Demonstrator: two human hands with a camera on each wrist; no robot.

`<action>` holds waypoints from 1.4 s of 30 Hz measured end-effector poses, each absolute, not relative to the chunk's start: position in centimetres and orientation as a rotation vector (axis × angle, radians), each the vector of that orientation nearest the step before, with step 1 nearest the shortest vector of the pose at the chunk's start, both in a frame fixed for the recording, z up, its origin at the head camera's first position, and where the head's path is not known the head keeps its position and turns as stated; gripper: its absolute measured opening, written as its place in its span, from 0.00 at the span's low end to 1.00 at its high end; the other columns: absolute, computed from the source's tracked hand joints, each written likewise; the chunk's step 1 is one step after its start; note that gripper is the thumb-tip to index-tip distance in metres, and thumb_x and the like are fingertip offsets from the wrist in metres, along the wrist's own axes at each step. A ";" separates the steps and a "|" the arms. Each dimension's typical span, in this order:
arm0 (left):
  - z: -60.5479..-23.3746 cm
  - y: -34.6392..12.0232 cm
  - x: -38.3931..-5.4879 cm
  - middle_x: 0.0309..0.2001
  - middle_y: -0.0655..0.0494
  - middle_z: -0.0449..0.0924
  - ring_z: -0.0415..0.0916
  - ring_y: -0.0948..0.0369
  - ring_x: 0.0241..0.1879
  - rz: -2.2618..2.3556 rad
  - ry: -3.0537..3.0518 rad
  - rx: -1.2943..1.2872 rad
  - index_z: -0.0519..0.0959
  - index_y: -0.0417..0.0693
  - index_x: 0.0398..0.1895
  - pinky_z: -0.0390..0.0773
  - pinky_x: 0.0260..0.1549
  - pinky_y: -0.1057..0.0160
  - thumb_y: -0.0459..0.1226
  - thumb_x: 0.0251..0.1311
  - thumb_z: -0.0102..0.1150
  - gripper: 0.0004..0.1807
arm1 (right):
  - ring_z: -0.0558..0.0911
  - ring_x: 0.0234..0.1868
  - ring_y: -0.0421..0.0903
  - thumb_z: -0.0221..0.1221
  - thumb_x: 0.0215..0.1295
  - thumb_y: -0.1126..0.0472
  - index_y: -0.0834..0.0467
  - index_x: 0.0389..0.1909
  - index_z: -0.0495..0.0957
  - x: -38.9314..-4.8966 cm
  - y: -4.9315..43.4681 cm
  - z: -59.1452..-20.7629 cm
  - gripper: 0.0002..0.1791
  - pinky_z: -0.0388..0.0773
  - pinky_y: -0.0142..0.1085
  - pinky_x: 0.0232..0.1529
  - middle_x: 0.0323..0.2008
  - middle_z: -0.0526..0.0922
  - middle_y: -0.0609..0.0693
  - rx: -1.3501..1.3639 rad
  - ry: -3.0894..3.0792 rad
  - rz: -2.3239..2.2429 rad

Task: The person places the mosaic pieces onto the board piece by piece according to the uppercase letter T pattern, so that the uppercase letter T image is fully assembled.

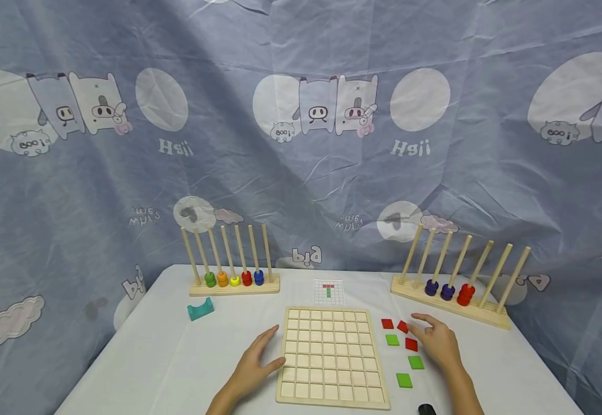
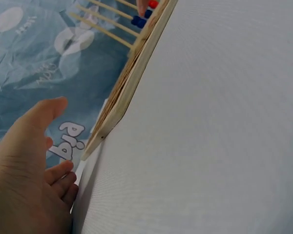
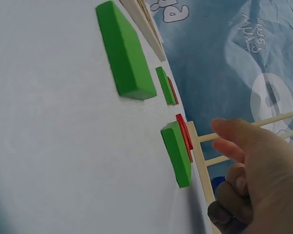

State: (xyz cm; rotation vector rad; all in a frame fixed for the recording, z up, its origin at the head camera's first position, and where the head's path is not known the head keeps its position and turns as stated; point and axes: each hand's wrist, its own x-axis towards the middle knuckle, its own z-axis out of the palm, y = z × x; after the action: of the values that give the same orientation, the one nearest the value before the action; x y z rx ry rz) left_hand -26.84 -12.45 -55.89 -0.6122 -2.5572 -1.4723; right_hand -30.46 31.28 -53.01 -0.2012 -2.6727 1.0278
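Observation:
A wooden grid board (image 1: 331, 406) with raised square cells lies on the white table. Beside its left edge is my left hand (image 1: 251, 369), thumb spread from the extended fingers and holding nothing; the left wrist view also shows this hand (image 2: 34, 161) near the board's rim. To the board's right are red tiles (image 1: 411, 344) and green tiles (image 1: 404, 380). My right hand (image 1: 438, 343) is over the table by the upper red tile (image 1: 402, 327), its fingers loosely bent. In the right wrist view nothing shows between thumb and index finger; whether a fingertip touches that tile cannot be told.
Behind the board lies a pattern card (image 1: 328, 292) with a red and green T. Peg racks with coloured beads stand at back left (image 1: 234, 288) and back right (image 1: 451, 302). A teal curved block (image 1: 200, 309) is at left, a black object (image 1: 426, 409) at the front edge.

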 end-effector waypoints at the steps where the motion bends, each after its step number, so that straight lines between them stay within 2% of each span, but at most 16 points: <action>1: -55.9 -12.5 -26.8 0.66 0.51 0.59 0.55 0.48 0.66 -1.470 -2.561 -0.618 0.59 0.51 0.69 0.57 0.60 0.43 0.51 0.53 0.63 0.41 | 0.55 0.11 0.38 0.63 0.55 0.45 0.59 0.50 0.78 -30.5 31.4 -53.3 0.27 0.54 0.31 0.12 0.08 0.59 0.44 -0.195 -2.676 1.025; 6: -55.8 -12.4 -26.6 0.66 0.51 0.60 0.56 0.48 0.65 -1.467 -2.568 -0.658 0.58 0.52 0.69 0.57 0.59 0.41 0.52 0.51 0.64 0.43 | 0.56 0.12 0.39 0.65 0.52 0.44 0.59 0.49 0.79 -30.9 31.7 -54.0 0.28 0.54 0.32 0.13 0.09 0.59 0.44 -0.148 -2.707 0.991; 14: -56.0 -12.6 -26.7 0.65 0.57 0.64 0.59 0.52 0.64 -1.400 -2.590 -0.708 0.60 0.51 0.68 0.59 0.60 0.44 0.52 0.52 0.63 0.41 | 0.55 0.14 0.40 0.66 0.49 0.42 0.58 0.48 0.79 -31.6 32.1 -53.8 0.30 0.52 0.34 0.16 0.10 0.59 0.44 -0.028 -2.792 0.908; 20: -56.3 -12.6 -26.8 0.61 0.56 0.68 0.61 0.51 0.63 -1.365 -2.619 -0.723 0.60 0.51 0.68 0.60 0.58 0.42 0.54 0.53 0.61 0.41 | 0.57 0.15 0.40 0.67 0.49 0.45 0.58 0.45 0.80 -32.0 32.3 -53.7 0.26 0.54 0.34 0.16 0.11 0.61 0.44 0.031 -2.820 0.894; 26: -56.4 -12.6 -26.9 0.62 0.57 0.68 0.61 0.51 0.63 -1.306 -2.643 -0.721 0.60 0.53 0.68 0.60 0.58 0.42 0.56 0.54 0.59 0.40 | 0.57 0.14 0.39 0.67 0.50 0.47 0.56 0.43 0.81 -32.3 32.6 -53.9 0.22 0.54 0.33 0.16 0.11 0.61 0.44 0.070 -2.808 0.888; 30: -56.5 -12.7 -26.9 0.62 0.55 0.67 0.62 0.50 0.62 -1.239 -2.649 -0.720 0.63 0.53 0.66 0.62 0.57 0.42 0.56 0.54 0.58 0.38 | 0.55 0.14 0.39 0.67 0.51 0.48 0.57 0.43 0.81 -32.4 32.7 -54.0 0.21 0.53 0.32 0.15 0.11 0.59 0.43 0.082 -2.795 0.896; 42: -56.7 -12.7 -26.9 0.63 0.54 0.65 0.61 0.51 0.63 -1.018 -2.699 -0.768 0.68 0.49 0.63 0.63 0.57 0.45 0.58 0.57 0.53 0.35 | 0.55 0.12 0.38 0.65 0.52 0.45 0.56 0.45 0.81 -31.2 32.3 -53.9 0.24 0.54 0.31 0.13 0.10 0.60 0.44 0.060 -2.748 0.915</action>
State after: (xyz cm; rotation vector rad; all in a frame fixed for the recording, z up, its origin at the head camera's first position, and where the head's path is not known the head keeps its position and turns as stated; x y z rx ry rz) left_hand -26.89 -12.73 -56.74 -0.7679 -2.6993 -1.0185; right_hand -31.21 32.32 -53.88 0.0596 -2.7481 0.9151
